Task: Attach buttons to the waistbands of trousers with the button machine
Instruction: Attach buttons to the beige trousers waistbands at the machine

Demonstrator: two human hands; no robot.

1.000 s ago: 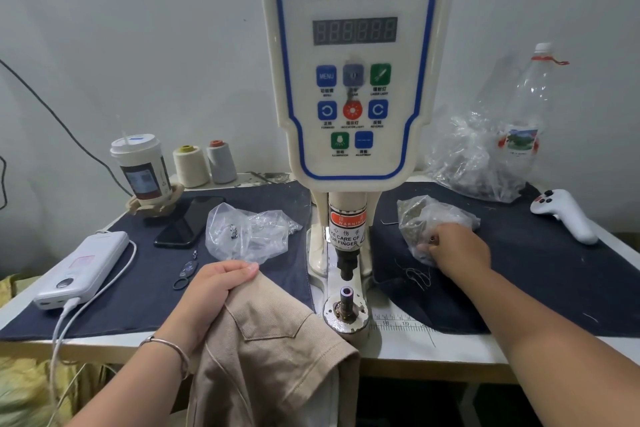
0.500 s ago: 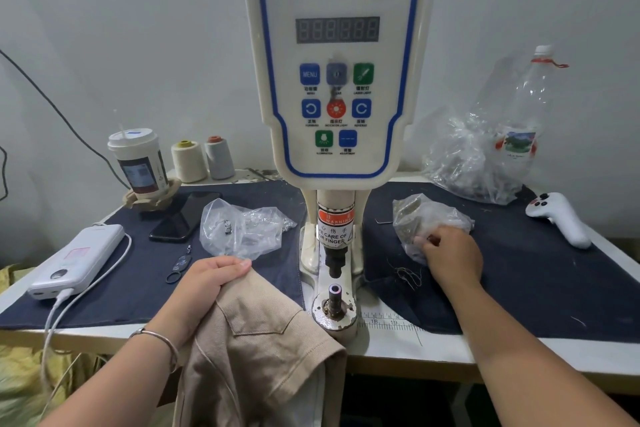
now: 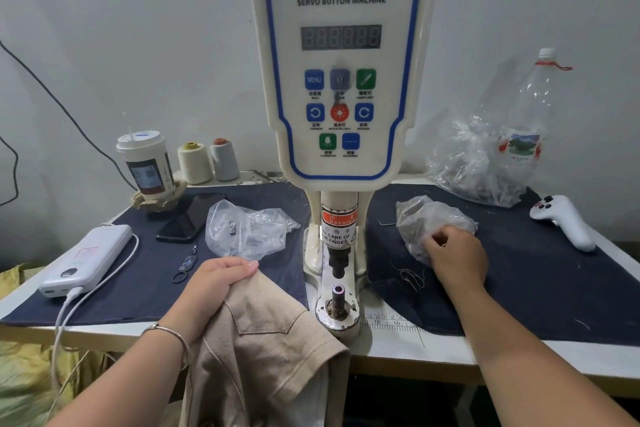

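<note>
While the left hand [image 3: 221, 279] goes on gripping the beige trousers [image 3: 266, 350] just left of the button machine [image 3: 341, 80], almost nothing in the scene has shifted over the past second; only the head camera has moved slightly. The right hand [image 3: 457, 258] remains at the small clear bag [image 3: 429, 222] to the right of the machine, its fingers curled into the plastic, apparently pinching at something inside; what it holds, if anything, is too small to tell. The trousers hang over the worktop [image 3: 398, 340] edge, their folded top corner close beside the machine's lower post [image 3: 337, 298] but not on it. The post stands bare under the upper punch [image 3: 338, 262].

This reads as the fetching step: a button part is probably being picked from the bag, and no fabric is yet placed for pressing. A second clear bag [image 3: 246, 229] lies left of the machine, untouched.
</note>
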